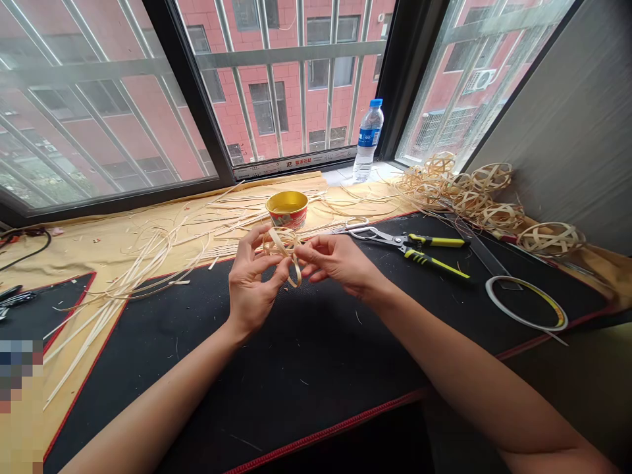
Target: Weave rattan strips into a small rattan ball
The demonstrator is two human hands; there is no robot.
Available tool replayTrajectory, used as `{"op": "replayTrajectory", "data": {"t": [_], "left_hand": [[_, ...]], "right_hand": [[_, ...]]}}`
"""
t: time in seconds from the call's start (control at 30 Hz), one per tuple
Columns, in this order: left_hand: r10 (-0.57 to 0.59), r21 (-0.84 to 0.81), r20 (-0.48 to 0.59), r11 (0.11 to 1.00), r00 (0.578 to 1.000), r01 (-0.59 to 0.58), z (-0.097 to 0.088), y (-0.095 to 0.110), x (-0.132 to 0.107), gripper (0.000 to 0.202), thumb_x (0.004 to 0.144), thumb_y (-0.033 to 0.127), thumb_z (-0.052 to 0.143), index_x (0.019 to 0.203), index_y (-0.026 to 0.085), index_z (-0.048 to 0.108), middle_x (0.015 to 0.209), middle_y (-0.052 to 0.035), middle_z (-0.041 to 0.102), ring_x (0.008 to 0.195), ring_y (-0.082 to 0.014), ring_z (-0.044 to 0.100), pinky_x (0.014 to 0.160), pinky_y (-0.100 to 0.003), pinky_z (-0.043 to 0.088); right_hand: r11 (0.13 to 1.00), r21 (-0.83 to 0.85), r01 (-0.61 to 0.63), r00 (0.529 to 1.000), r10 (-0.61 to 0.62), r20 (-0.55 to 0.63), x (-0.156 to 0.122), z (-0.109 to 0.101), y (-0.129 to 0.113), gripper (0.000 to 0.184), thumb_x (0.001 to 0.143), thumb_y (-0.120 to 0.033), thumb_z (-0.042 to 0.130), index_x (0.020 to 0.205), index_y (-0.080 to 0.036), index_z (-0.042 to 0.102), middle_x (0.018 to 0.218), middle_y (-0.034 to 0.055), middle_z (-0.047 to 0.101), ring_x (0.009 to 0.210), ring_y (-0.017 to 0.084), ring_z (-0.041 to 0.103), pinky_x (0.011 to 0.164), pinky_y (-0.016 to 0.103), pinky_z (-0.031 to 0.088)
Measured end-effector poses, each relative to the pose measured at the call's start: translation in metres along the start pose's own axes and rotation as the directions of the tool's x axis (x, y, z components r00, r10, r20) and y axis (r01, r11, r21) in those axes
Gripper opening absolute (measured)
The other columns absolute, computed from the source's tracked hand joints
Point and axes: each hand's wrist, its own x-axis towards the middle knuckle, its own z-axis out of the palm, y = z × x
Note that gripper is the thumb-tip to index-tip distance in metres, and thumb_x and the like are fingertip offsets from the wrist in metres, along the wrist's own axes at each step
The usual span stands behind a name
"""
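Between my hands, above the black mat, is a small woven piece of pale bamboo strips, with a loop of strip hanging below it. My left hand pinches the piece from the left, thumb and fingers closed on its side. From the right, my right hand has thumb and index finger pressed together at the piece's edge, on a strip of it. The exact spot under the right fingertips is hidden. Just behind the piece stands a round red and gold tin.
Loose bamboo strips spread across the left and back. Yellow-black pliers lie right, near scissors, a metal ruler and a tape ring. Several woven balls sit far right. A water bottle stands by the window.
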Motion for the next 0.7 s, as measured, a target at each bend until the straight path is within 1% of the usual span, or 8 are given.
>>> {"op": "replayTrajectory", "data": {"t": [0.07, 0.1, 0.13, 0.2, 0.27, 0.37, 0.5, 0.7], "left_hand": [[-0.078, -0.066, 0.027, 0.995, 0.997, 0.079, 0.002, 0.003, 0.0, 0.007, 0.075, 0.027, 0.071, 0.072, 0.021, 0.073, 0.124, -0.0059, 0.054, 0.11, -0.0229, 0.058, 0.095, -0.039, 0.049], [-0.117, -0.097, 0.046, 0.988, 0.992, 0.121, 0.002, 0.004, -0.001, 0.007, 0.075, 0.027, 0.071, 0.072, 0.021, 0.073, 0.124, -0.0063, 0.054, 0.11, -0.0226, 0.058, 0.095, -0.038, 0.049], [-0.155, -0.124, 0.066, 0.979, 0.986, 0.162, 0.003, 0.005, -0.001, 0.007, 0.074, 0.027, 0.072, 0.071, 0.021, 0.074, 0.124, -0.0066, 0.055, 0.109, -0.0225, 0.058, 0.095, -0.038, 0.049], [-0.211, -0.166, 0.098, 0.96, 0.973, 0.225, 0.004, 0.005, -0.002, 0.008, 0.074, 0.028, 0.072, 0.072, 0.021, 0.074, 0.125, -0.0069, 0.055, 0.111, -0.0228, 0.058, 0.097, -0.037, 0.048], [-0.237, -0.196, 0.114, 0.947, 0.965, 0.256, 0.004, 0.004, -0.003, 0.008, 0.074, 0.029, 0.072, 0.071, 0.021, 0.074, 0.124, -0.0071, 0.055, 0.113, -0.0233, 0.056, 0.1, -0.039, 0.046], [-0.262, -0.233, 0.139, 0.929, 0.955, 0.288, 0.004, 0.003, -0.003, 0.009, 0.073, 0.029, 0.073, 0.071, 0.021, 0.075, 0.125, -0.0073, 0.054, 0.114, -0.0238, 0.055, 0.102, -0.039, 0.043], [-0.31, -0.278, 0.167, 0.896, 0.936, 0.346, 0.005, 0.003, -0.002, 0.009, 0.07, 0.031, 0.075, 0.071, 0.022, 0.075, 0.126, -0.0072, 0.054, 0.116, -0.0243, 0.055, 0.101, -0.039, 0.045], [-0.363, -0.336, 0.191, 0.849, 0.912, 0.409, 0.005, 0.003, -0.002, 0.009, 0.068, 0.031, 0.076, 0.07, 0.022, 0.076, 0.128, -0.0074, 0.053, 0.117, -0.0256, 0.055, 0.1, -0.039, 0.047]], "right_hand": [[0.994, -0.073, 0.078, 0.992, -0.085, -0.098, 0.003, -0.008, -0.001, 0.039, 0.061, -0.048, 0.078, 0.068, -0.014, 0.062, 0.062, -0.0019, 0.06, 0.051, 0.005, 0.056, 0.044, 0.014, 0.044], [0.992, -0.073, 0.106, 0.985, -0.115, -0.13, 0.005, -0.012, -0.002, 0.037, 0.062, -0.047, 0.077, 0.071, -0.014, 0.063, 0.065, -0.0016, 0.061, 0.054, 0.006, 0.056, 0.045, 0.014, 0.045], [0.99, -0.066, 0.125, 0.982, -0.133, -0.135, 0.006, -0.015, -0.002, 0.036, 0.062, -0.047, 0.077, 0.073, -0.015, 0.064, 0.069, -0.0008, 0.063, 0.058, 0.006, 0.058, 0.047, 0.015, 0.046], [0.99, -0.048, 0.13, 0.986, -0.135, -0.101, 0.008, -0.018, -0.001, 0.033, 0.062, -0.044, 0.078, 0.075, -0.016, 0.066, 0.075, 0.0007, 0.066, 0.066, 0.008, 0.06, 0.051, 0.016, 0.048], [0.992, -0.056, 0.116, 0.991, -0.119, -0.053, 0.009, -0.019, 0.0, 0.03, 0.062, -0.042, 0.078, 0.073, -0.016, 0.067, 0.076, 0.0016, 0.067, 0.07, 0.01, 0.061, 0.053, 0.016, 0.048], [0.988, -0.109, 0.112, 0.994, -0.113, -0.007, 0.008, -0.018, 0.0, 0.029, 0.065, -0.042, 0.076, 0.07, -0.015, 0.068, 0.076, 0.003, 0.068, 0.07, 0.01, 0.059, 0.054, 0.017, 0.046], [0.982, -0.169, 0.09, 0.995, -0.081, 0.058, 0.007, -0.017, -0.001, 0.032, 0.071, -0.046, 0.071, 0.07, -0.014, 0.068, 0.076, 0.0048, 0.066, 0.07, 0.011, 0.058, 0.055, 0.019, 0.045], [0.991, -0.12, 0.06, 0.995, -0.049, 0.086, 0.009, -0.019, 0.001, 0.035, 0.072, -0.049, 0.069, 0.078, -0.014, 0.069, 0.08, 0.0054, 0.066, 0.071, 0.011, 0.057, 0.055, 0.019, 0.045]]}}
